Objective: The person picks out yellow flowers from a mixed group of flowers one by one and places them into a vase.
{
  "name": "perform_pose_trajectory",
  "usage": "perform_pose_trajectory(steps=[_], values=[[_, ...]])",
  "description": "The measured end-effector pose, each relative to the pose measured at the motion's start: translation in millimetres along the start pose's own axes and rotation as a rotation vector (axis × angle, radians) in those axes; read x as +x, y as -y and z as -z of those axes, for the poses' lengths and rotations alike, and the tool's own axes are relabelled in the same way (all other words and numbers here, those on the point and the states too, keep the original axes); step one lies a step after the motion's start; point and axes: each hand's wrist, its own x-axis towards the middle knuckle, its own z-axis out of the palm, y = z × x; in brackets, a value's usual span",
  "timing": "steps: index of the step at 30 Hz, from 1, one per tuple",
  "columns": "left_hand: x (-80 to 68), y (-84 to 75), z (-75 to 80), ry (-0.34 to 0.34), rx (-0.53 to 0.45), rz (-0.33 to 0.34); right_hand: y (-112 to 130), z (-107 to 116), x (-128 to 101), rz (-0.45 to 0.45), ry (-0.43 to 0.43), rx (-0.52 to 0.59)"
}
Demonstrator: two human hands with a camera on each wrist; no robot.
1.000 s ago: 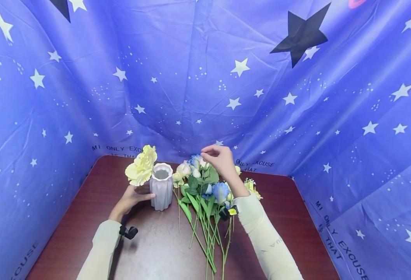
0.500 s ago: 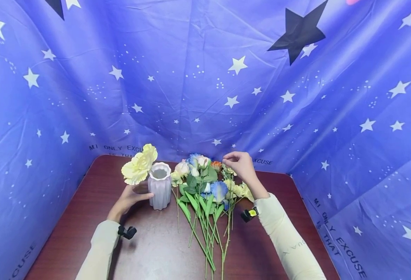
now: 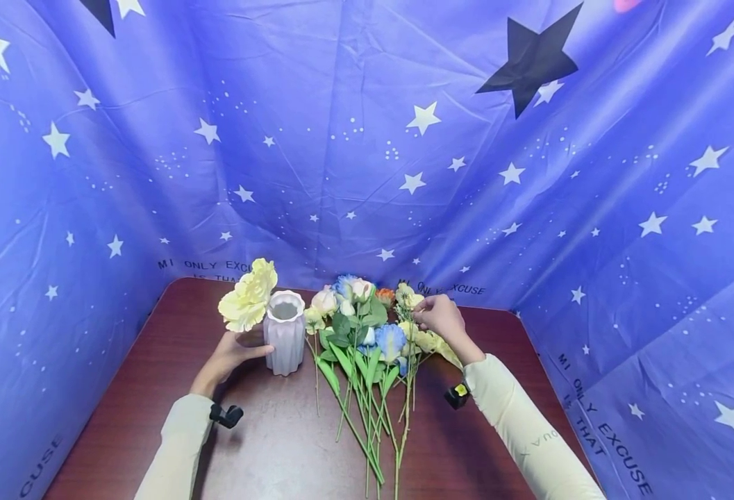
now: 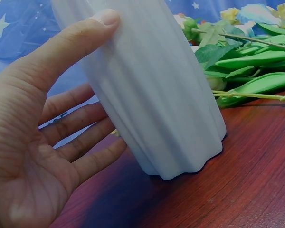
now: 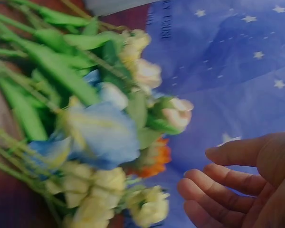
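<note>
A pale, fluted vase (image 3: pixel 285 344) stands upright on the table with its mouth uncovered. My left hand (image 3: pixel 232 355) holds its left side; in the left wrist view the thumb lies across the front of the vase (image 4: pixel 156 99), and the other fingers reach round behind. To the right, my right hand (image 3: pixel 443 319) hovers beside a pale yellow flower (image 3: pixel 407 297) at the far end of a pile of flowers. The right wrist view shows this hand (image 5: pixel 232 187) with loosely bent fingers and nothing between them, close to the pale yellow bloom (image 5: pixel 149 206) and an orange flower (image 5: pixel 156 159).
A big yellow flower (image 3: pixel 248 297) shows left of the vase, behind my left hand. The pile includes a blue flower (image 3: pixel 389 340), pink-white blooms (image 3: pixel 325 301), and long green stems (image 3: pixel 373 430) pointing toward me. Starry blue cloth (image 3: pixel 342 139) surrounds the brown table (image 3: pixel 267 451).
My right hand has moved right and then down, from above the middle of the pile to its right-hand flowers. My left hand stays on the vase.
</note>
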Motion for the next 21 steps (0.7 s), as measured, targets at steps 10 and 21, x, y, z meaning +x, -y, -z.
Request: perform_pose_trajectory(steps=[10, 21], values=[[-1.4, -5.0, -1.1, -0.023, 0.037, 0.045, -31, -29, 2, -0.116, 0.026, -0.028], [-2.7, -2.8, -0.2, -0.009, 0.045, 0.015, -55, -50, 2, -0.122, 0.055, 0.024]])
